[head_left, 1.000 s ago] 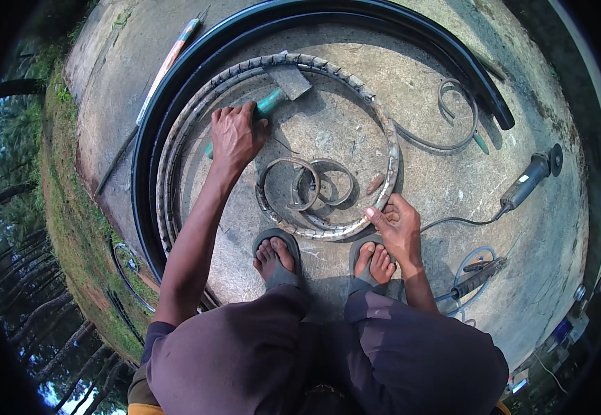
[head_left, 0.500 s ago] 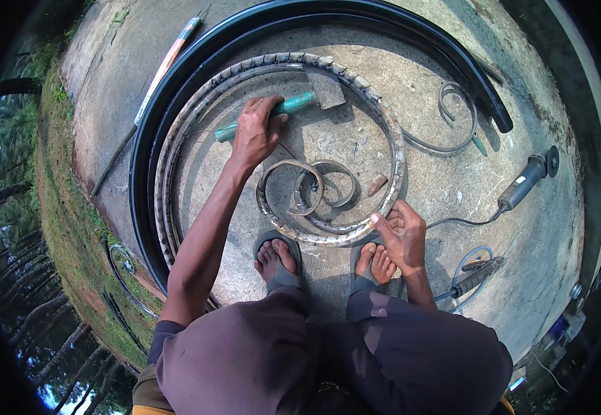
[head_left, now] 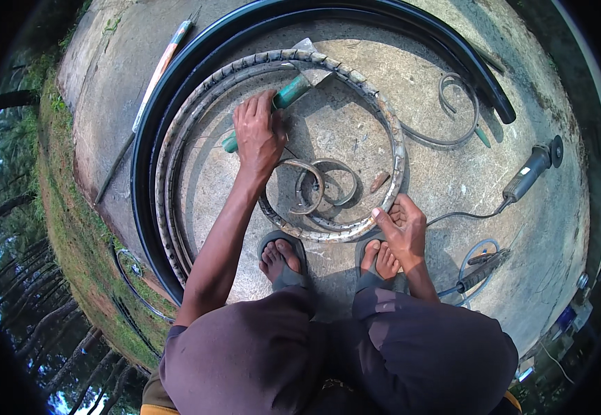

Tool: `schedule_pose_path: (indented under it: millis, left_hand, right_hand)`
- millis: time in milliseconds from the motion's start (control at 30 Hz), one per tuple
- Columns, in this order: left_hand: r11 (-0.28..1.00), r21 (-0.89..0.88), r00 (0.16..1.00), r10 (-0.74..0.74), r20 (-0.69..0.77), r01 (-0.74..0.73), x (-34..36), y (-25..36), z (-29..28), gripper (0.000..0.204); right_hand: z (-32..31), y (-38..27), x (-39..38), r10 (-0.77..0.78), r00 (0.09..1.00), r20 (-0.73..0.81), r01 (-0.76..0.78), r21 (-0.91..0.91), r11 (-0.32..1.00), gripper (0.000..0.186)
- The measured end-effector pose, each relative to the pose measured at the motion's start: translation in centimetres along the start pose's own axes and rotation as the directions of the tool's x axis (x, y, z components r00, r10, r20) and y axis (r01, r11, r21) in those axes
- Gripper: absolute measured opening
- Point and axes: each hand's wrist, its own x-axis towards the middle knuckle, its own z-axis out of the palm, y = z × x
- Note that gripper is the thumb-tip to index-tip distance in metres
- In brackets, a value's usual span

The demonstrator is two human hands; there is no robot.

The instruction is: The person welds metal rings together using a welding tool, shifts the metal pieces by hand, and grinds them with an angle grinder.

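Observation:
A large ring of greyish coiled strip (head_left: 395,149), notched at short intervals, lies on the concrete before my feet. My left hand (head_left: 257,133) is closed around the green handle of a tool (head_left: 292,90). Its flat grey metal head rests across the ring's far side, so I cannot tell its exact kind. My right hand (head_left: 403,227) pinches the near right part of the ring between thumb and fingers. Inside the ring sit smaller curled loops (head_left: 338,181) and a small brown piece (head_left: 379,182).
A thick black curved tube (head_left: 463,59) arcs around the ring's left and far sides. At right lie an angle grinder (head_left: 527,176) with its cord, a thin grey coil (head_left: 477,114) and a dark-handled tool with a blue cable (head_left: 477,273). A long pale stick (head_left: 152,86) lies at far left.
My left hand has turned the green-handled tool, and its metal head has shifted left and up onto the ring's far edge. My right hand keeps its hold on the ring.

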Motion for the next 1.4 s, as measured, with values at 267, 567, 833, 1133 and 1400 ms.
schedule_pose_path:
  millis: [267,567,833,1133,1400]
  left_hand:
    - [0.963,-0.127,0.972,-0.233,0.034,0.235,-6.6,2.6,-4.5,0.04]
    - [0.692,-0.329,0.766,-0.591,0.254,0.643,-12.1,1.7,-1.7,0.045]
    - [0.677,-0.132,0.645,-0.598,0.475,0.724,-10.3,-0.4,-4.2,0.056]
    - [0.84,-0.003,0.818,-0.529,0.228,0.543,-7.1,-0.2,-10.7,0.052]
    - [0.997,-0.056,0.896,0.07,0.439,-0.05,-14.2,8.3,-6.4,0.077]
  right_hand:
    - [0.7,4.7,0.6,-0.093,0.972,-0.216,0.079,-0.069,0.994,0.083]
    - [-1.4,4.0,2.7,0.073,0.997,0.031,-0.079,0.309,0.948,0.072]
    - [-1.4,3.2,3.6,0.113,0.989,0.091,-0.136,0.309,0.941,0.049]
    - [-1.6,4.1,3.3,0.064,0.994,0.093,-0.09,0.309,0.947,0.052]
    - [-1.5,5.3,3.6,0.086,0.994,0.073,-0.102,0.266,0.959,0.063]
